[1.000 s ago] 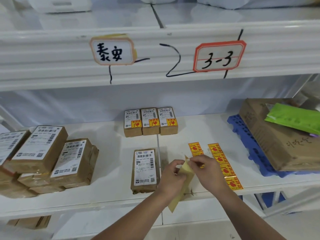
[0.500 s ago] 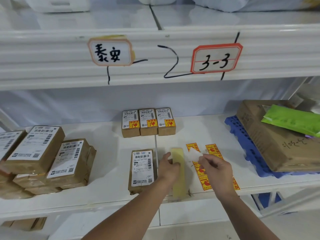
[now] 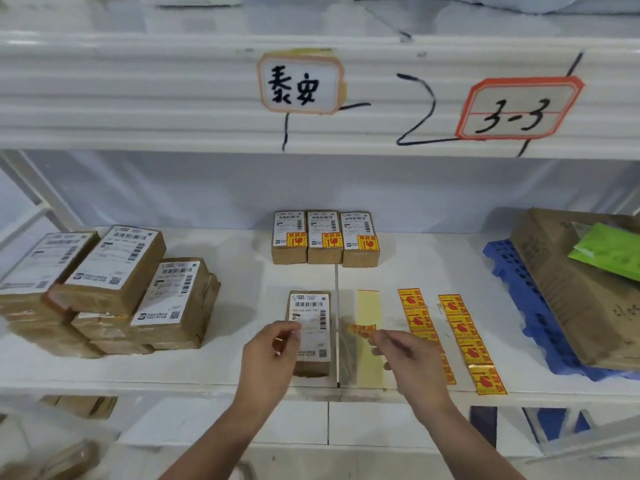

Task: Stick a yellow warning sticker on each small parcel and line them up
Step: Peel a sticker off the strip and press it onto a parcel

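Right hand (image 3: pixel 410 358) pinches a glossy yellow square sticker (image 3: pixel 361 330) at 3 o'clock from the brown, paper-labelled rectangular parcel (image 3: pixel 312 308); left hand (image 3: pixel 266 358) grips its left edge with curled fingers.

Parcel depot: labelled shelves (image 3: pixel 311 133), parcels (image 3: pixel 114 271).

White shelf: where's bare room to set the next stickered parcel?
Bare shelf lies right of the back row of three stickered brown parcels, to the blue plastic pallet, and left of it toward the stacked brown parcels. Front centre is crowded: unstickered parcel, yellow backing strip, two sticker strips, left hand, right hand pinching a sticker.
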